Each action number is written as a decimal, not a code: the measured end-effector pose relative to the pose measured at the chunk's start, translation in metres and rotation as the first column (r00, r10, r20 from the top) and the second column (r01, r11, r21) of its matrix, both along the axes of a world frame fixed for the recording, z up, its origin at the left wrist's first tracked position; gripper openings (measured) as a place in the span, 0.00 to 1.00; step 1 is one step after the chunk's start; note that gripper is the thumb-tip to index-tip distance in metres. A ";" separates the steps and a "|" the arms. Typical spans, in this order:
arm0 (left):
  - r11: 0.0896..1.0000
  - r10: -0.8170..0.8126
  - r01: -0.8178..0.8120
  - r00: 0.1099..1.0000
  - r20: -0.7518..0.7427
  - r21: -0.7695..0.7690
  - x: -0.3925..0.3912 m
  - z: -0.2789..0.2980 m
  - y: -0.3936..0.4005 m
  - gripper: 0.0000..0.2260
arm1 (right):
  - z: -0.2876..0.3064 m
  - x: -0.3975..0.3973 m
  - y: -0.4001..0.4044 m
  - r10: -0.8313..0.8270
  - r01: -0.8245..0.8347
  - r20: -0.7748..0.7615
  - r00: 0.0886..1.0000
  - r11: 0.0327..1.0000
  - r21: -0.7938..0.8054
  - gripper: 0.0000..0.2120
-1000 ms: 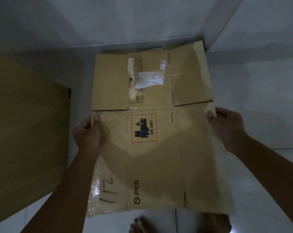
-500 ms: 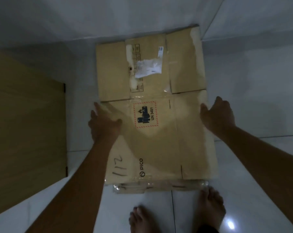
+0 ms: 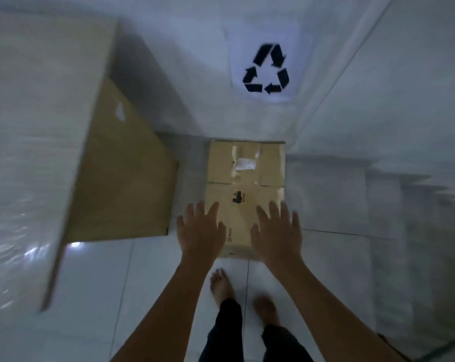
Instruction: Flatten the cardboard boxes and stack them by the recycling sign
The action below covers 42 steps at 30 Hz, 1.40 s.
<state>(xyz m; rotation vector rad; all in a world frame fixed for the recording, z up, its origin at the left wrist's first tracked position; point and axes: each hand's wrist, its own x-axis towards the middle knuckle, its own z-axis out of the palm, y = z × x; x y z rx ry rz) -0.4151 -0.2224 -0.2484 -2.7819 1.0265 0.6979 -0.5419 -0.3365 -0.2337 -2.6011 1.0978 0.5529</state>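
Observation:
A flattened brown cardboard box (image 3: 243,176) with a hazard label and a torn white sticker lies flat on the white tiled floor against the wall. On the wall right above it hangs a white sheet with a black recycling sign (image 3: 266,70). My left hand (image 3: 200,231) and my right hand (image 3: 276,231) hover over the near part of the box, palms down, fingers spread, holding nothing. The hands look raised above the cardboard rather than pressing on it.
A large brown board or box panel (image 3: 121,176) stands to the left, close beside the flattened box. My bare feet (image 3: 222,284) stand on the tiles just before the box. White walls meet in a corner at the right.
I let go of the flattened box, which now lies on the floor. My view has lifted and pulled back, bringing the recycling sign into sight, and my hands have drawn closer together.

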 end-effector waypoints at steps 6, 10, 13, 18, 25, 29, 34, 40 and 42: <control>0.944 0.324 -0.312 0.938 0.120 -0.109 -0.034 0.159 0.096 0.24 | 0.130 0.011 0.082 0.219 -0.225 0.192 0.957 0.974 0.011 0.24; 0.887 0.446 -0.400 0.870 0.209 -0.229 -0.038 0.220 0.165 0.23 | 0.196 0.036 0.143 0.381 -0.382 0.305 0.873 0.922 -0.058 0.21; 0.839 0.536 -0.469 0.800 0.269 -0.276 -0.015 0.250 0.217 0.24 | 0.233 0.075 0.188 0.514 -0.499 0.358 0.779 0.855 -0.141 0.19; 0.764 0.645 -0.546 0.663 0.379 -0.344 0.054 0.292 0.316 0.26 | 0.288 0.165 0.282 0.653 -0.617 0.407 0.639 0.751 -0.236 0.25; 0.678 0.735 -0.562 0.515 0.440 -0.474 0.177 0.344 0.497 0.24 | 0.345 0.309 0.446 0.706 -0.682 0.478 0.523 0.683 -0.264 0.26; 0.680 0.733 -0.571 0.501 0.460 -0.461 0.252 0.366 0.597 0.23 | 0.365 0.385 0.534 0.696 -0.685 0.512 0.504 0.683 -0.255 0.26; 0.644 0.764 -0.605 0.477 0.435 -0.468 0.345 0.368 0.690 0.23 | 0.372 0.478 0.619 0.694 -0.691 0.511 0.508 0.682 -0.240 0.25; 0.667 0.745 -0.569 0.488 0.455 -0.482 0.485 0.371 0.773 0.25 | 0.368 0.618 0.705 0.680 -0.686 0.529 0.508 0.691 -0.229 0.26; 0.665 0.746 -0.567 0.475 0.467 -0.486 0.538 0.375 0.799 0.25 | 0.364 0.673 0.732 0.683 -0.686 0.528 0.505 0.689 -0.234 0.25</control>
